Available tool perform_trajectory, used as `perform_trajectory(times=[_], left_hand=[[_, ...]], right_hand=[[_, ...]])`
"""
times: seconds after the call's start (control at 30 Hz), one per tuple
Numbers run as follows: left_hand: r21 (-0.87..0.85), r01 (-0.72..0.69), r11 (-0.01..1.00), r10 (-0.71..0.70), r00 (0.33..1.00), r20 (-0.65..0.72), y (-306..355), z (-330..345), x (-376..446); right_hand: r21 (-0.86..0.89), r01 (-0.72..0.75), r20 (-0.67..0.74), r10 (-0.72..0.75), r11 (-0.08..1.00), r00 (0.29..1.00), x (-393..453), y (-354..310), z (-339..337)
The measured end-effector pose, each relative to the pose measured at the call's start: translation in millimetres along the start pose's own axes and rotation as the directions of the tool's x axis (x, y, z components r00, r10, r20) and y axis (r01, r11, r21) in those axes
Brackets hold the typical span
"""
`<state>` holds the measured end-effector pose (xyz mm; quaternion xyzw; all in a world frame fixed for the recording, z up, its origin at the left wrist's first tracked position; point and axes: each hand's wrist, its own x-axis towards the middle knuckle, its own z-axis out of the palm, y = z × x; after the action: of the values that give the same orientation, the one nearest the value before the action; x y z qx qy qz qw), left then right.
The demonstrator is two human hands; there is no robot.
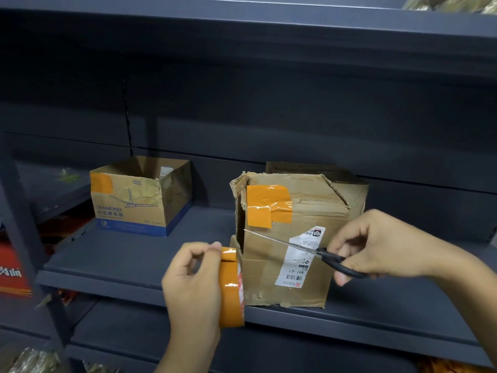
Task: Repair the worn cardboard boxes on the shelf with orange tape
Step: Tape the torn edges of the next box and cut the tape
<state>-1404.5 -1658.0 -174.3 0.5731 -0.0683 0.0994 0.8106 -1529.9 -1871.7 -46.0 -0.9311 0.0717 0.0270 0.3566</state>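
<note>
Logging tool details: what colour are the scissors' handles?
Black, on the scissors the right hand holds; clearest in the head view.

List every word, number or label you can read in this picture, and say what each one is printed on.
"DIAMOND": front of the open cardboard box, at the left of the shelf.
"B41-G7": white shipping label on the worn box, printed upside down.
"G7?": same label; last character unclear.
Chinese characters under "DIAMOND", on the label, and on the red item: too blurred to read.
</note>
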Motion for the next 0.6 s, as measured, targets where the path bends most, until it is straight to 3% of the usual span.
perform_trajectory(times=[0.27,0.37,0.43,0.5,0.6], left_hand=[[0.171,-0.266,0.949,0.282,0.956,-0.076,-6.3,-24.3,33.8],[0.288,-0.29,0.913,0.307,0.952,-0.016,-8.9,-34.8,56.3],[0.409,-0.315,0.856,0.324,0.945,0.05,-14.6,-39.3,73.9],[0.581,-0.424,0.695,0.397,0.9,0.182,-21.7,-41.7,88.0],[0.682,-0.516,0.518,0.357,0.855,0.376,-35.1,-42.6,101.1]], right_hand=[[0.114,0.089,-0.038,-0.085,0.989,0.996,-20.5,12.4,7.8],[0.144,0.164,-0.206,-0.133,0.976,0.97,-34.2,26.8,5.0],[0.208,0.236,-0.424,-0.13,0.949,0.896,-39.8,42.6,4.1],[0.247,0.311,-0.605,-0.105,0.918,0.789,-42.9,58.4,5.9],[0.339,0.365,-0.732,-0.001,0.867,0.681,-40.0,79.4,13.6]])
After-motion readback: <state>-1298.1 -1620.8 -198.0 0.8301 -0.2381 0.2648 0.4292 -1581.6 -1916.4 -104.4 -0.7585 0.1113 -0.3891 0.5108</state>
